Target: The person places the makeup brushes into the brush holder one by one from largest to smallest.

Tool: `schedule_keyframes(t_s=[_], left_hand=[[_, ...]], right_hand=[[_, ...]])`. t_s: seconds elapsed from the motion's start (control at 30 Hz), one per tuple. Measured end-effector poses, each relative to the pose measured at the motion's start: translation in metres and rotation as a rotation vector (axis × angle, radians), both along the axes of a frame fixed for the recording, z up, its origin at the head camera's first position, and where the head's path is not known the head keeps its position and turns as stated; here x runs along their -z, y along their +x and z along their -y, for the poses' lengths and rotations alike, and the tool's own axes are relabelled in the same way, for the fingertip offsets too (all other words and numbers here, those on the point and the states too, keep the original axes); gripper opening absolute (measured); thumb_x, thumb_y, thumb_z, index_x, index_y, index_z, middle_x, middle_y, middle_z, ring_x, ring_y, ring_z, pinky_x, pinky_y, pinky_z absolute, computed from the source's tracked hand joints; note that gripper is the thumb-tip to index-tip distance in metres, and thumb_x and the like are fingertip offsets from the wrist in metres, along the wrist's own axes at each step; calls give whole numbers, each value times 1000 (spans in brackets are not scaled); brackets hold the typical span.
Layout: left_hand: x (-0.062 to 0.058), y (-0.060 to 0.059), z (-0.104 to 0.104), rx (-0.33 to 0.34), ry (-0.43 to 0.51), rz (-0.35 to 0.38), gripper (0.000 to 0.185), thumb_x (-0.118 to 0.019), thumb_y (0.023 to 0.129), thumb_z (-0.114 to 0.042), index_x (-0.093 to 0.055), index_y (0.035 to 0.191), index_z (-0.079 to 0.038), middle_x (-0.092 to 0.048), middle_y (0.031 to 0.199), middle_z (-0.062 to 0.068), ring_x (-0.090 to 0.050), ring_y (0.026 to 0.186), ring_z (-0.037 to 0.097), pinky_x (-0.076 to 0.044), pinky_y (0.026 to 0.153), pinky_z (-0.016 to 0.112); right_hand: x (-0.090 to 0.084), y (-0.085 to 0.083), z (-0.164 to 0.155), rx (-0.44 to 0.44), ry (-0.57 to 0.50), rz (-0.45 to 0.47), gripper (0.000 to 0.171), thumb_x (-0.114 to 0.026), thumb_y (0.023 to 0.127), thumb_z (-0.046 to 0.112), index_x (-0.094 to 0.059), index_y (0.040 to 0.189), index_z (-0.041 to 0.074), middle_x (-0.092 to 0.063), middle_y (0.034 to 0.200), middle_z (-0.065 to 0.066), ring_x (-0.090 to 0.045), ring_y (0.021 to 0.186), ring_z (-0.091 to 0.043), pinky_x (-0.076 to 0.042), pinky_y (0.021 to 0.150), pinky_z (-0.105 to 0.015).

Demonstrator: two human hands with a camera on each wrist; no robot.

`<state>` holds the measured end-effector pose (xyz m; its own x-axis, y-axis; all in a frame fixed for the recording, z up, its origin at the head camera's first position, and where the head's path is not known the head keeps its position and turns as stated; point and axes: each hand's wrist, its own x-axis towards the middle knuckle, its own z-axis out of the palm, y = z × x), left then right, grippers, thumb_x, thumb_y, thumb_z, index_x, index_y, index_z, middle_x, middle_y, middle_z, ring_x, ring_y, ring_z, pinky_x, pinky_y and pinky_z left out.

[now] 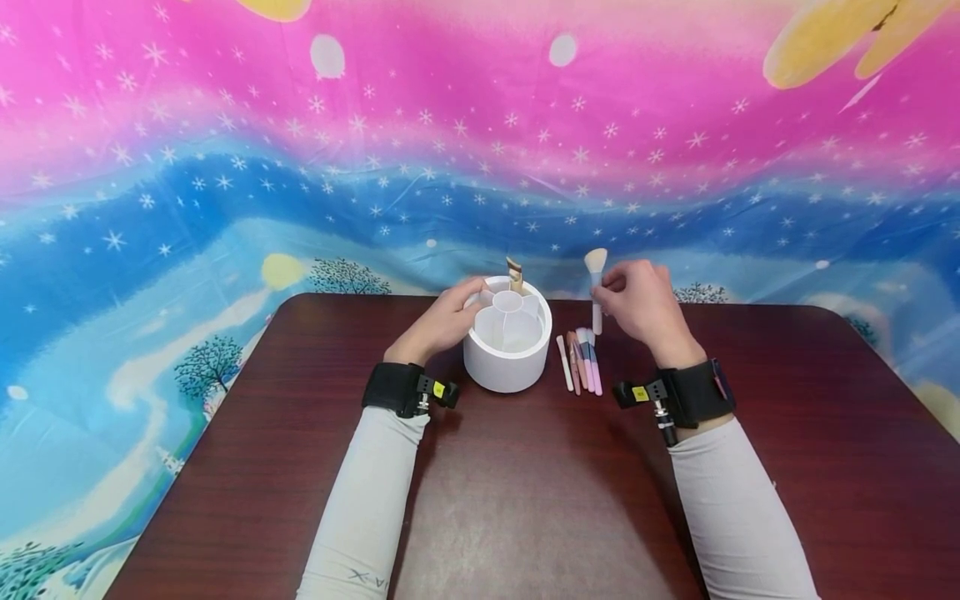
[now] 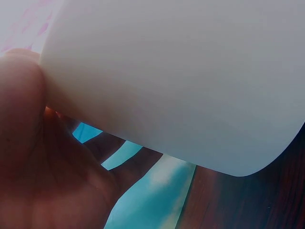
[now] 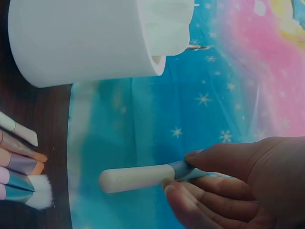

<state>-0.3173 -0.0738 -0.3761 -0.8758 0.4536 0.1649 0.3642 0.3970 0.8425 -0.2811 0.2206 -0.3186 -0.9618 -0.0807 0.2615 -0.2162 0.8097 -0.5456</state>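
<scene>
Right now the fluffy brush with the white and blue handle [image 1: 597,283] stands upright, pinched in the right hand [image 1: 641,304], just right of the round white holder [image 1: 507,346]. That holder, gripped by the left hand [image 1: 442,323], sits on the dark wooden table [image 1: 525,500], with small pastel brushes [image 1: 581,360] lying beside it.

Dark wooden table [image 1: 525,500]; starry backdrop [image 1: 225,167]

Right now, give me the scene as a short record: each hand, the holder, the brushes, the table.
left hand: grips the rim of the holder
right hand: pinches a brush upright, bristles up, beside the holder
holder: white, round, divided into compartments, one brush head sticking out at the far side
loose brushes: lying side by side just right of the holder
table: dark wood
</scene>
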Motion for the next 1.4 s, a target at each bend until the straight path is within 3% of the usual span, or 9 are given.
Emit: schedule_keyframes(t_s=[0.23, 0.87, 1.4], left_hand=[[0, 0, 0, 3, 7, -7, 18, -44, 109, -21, -57, 102, -11, -52, 139, 6, -45, 132, 22, -37, 110, 49], [0, 1, 0, -9, 5, 8, 18, -45, 109, -24, -56, 101, -12, -53, 131, 7, -47, 125, 24, -39, 104, 51], [0, 1, 0, -10, 14, -3, 17, -45, 108, -22, -57, 101, -12, -54, 133, 6, -47, 126, 24, -39, 106, 50]], right_hand=[[-4, 2, 8, -21, -29, -106, 18, -71, 95, 14, -74, 105, -2, -75, 96, -19, -71, 85, -31, -55, 78, -47], [-4, 2, 20, -65, -103, -230, 17, -74, 93, 11, -73, 103, -4, -75, 93, -20, -72, 83, -31, -57, 78, -45], [-3, 5, 28, -173, -143, -396, 17, -75, 92, 8, -70, 104, -3, -75, 94, -16, -74, 85, -27, -59, 78, -38]])
